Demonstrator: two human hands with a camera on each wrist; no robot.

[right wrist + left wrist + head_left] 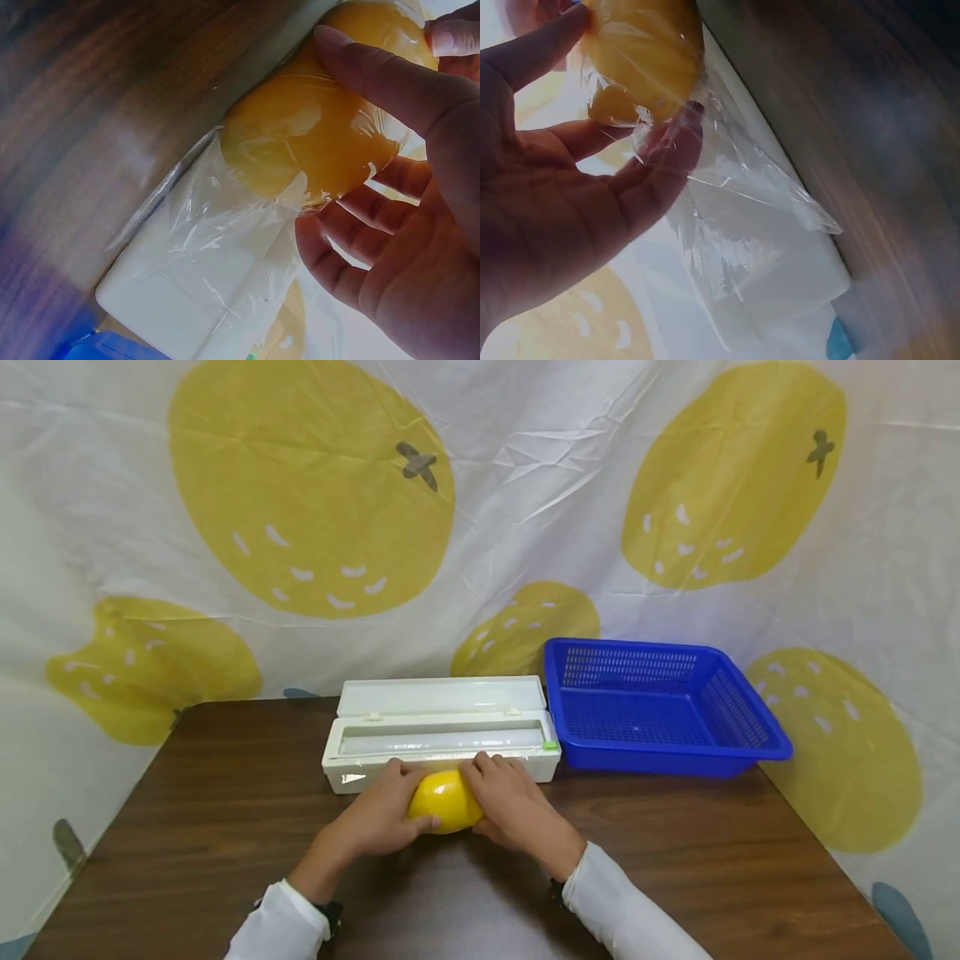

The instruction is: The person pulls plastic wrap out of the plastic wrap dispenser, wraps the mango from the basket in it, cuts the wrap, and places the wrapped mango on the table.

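Fingers of left hand and right hand are gripping the yellow item short of the worktop's far edge, ideally drawing film taut

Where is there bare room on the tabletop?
Bare wooden tabletop lies left of the cling-film dispenser and left sleeve, and right of the right sleeve, in front of the blue basket. Mid-table is crowded: the left hand and right hand hold a wrapped yellow fruit before the dispenser.
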